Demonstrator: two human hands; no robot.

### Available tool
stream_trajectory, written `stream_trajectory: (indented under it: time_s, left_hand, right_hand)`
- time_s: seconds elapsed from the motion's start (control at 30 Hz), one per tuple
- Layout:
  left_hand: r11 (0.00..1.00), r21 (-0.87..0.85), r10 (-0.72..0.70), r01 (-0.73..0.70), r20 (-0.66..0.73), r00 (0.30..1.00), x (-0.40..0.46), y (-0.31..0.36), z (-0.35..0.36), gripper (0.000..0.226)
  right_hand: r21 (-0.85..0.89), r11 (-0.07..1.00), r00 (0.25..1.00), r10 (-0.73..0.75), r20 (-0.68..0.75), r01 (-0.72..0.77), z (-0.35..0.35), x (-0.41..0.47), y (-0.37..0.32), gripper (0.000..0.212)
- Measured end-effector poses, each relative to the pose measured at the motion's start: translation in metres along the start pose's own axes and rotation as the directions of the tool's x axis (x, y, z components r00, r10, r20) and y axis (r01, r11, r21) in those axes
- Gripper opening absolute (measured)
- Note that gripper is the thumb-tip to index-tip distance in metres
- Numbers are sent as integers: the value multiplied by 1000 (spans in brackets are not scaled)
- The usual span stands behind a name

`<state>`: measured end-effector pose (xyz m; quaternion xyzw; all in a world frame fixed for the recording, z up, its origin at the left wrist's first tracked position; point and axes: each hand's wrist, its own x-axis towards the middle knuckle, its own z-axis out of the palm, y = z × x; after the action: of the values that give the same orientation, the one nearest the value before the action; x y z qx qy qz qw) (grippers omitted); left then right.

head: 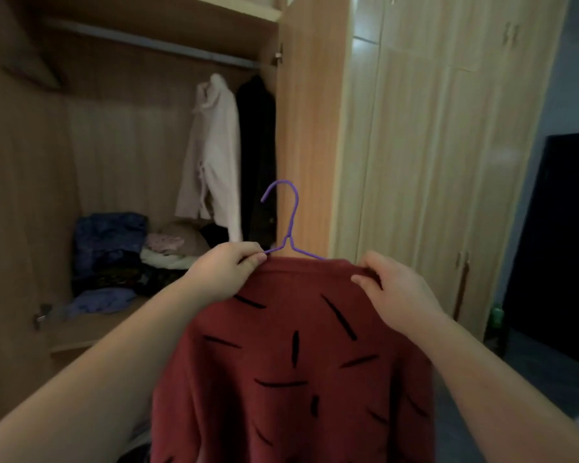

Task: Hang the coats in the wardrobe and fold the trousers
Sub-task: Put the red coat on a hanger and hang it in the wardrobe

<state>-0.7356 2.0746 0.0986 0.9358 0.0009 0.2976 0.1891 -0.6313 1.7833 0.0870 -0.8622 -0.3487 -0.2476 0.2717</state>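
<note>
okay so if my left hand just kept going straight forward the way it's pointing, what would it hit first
Probably the white coat hanging in the wardrobe, or the folded clothes pile below it. The left hand, pinching the purple hanger and red coat, points that way; depth is unclear.

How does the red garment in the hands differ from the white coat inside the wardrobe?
The red garment is dark red with black dashes; the white coat is plain. The red garment is held up outside the wardrobe by the left hand and right hand; the white coat hangs inside. Its purple hanger is free of the rail. Both hang full length.
</note>
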Motion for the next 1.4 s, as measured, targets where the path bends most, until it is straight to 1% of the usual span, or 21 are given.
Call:
stream_trajectory:
  time_s: [0.07,0.1,0.17,0.23,0.3,0.33,0.37,0.43,0.53,0.63,0.7,0.8,0.87,0.9,0.97,1.03,1.1,1.17,1.27,1.4]
  left_hand:
    - [996,79,-30,29,6,1000,-10,-30,-24,20]
    - [995,90,-53,52,6,999,-15,-45,-35,20]
    - [994,29,-104,105,-26,994,-27,-74,-55,20]
    - [988,-62,-144,140,-75,987,-38,-97,-70,23]
    - [982,-87,-178,169,-110,978,-47,-113,-82,35]
    - [979,-88,-195,185,-127,972,-51,-122,-87,34]
    - [976,-81,-212,202,-148,966,-54,-131,-92,28]
    - [970,-31,-245,243,-186,952,-59,-146,-104,24]
    - [968,40,-232,247,-222,947,-60,-163,-117,26]
    - [976,91,-171,197,-231,958,-49,-176,-126,18]
    - [978,125,-127,166,-269,955,-35,-189,-129,21]
    - [960,209,-103,185,-354,930,-11,-208,-128,23]
    - [950,253,-68,185,-410,909,6,-219,-125,32]
    - [946,268,-59,183,-413,909,15,-225,-124,38]
    - [927,319,-69,198,-374,925,35,-239,-123,48]
    - [894,388,-91,225,-334,938,57,-253,-125,56]
    - [864,432,-117,258,-326,938,81,-268,-129,61]
    - [814,506,-124,285,-327,937,107,-281,-134,66]
    - [717,629,-54,301,-381,923,142,-293,-138,73]
    - [654,686,4,319,-424,906,186,-314,-140,75]
  right_hand:
    - [-20,999,999,-45,-18,45,20,3,-30,13]
    - [-36,996,997,-79,-27,78,29,5,-45,14]
    - [-40,990,990,-138,-15,137,48,9,-72,16]
    - [6,989,986,-149,72,149,65,17,-98,16]
    - [53,987,958,-157,238,149,81,27,-126,18]
    - [88,986,935,-161,315,140,89,33,-139,20]
    - [133,983,919,-166,358,126,96,38,-152,25]
    - [189,972,901,-201,386,136,106,48,-174,35]
    - [169,963,887,-261,380,211,121,70,-186,30]
    - [106,957,870,-290,398,271,130,96,-194,27]
    - [61,946,883,-321,342,320,135,113,-198,26]
    - [57,938,912,-345,222,341,147,141,-204,30]
    - [-4,935,922,-349,165,354,157,163,-207,32]
    - [-41,933,927,-349,139,357,163,175,-207,33]
    - [-98,926,930,-357,83,364,176,200,-205,37]
    - [-130,924,933,-360,29,360,187,230,-199,36]
    - [-152,917,926,-377,-29,368,196,264,-194,31]
    - [-173,909,914,-396,-85,378,204,300,-192,26]
    - [-179,901,892,-422,-160,394,223,354,-191,21]
    - [-169,911,885,-408,-224,377,252,420,-194,22]
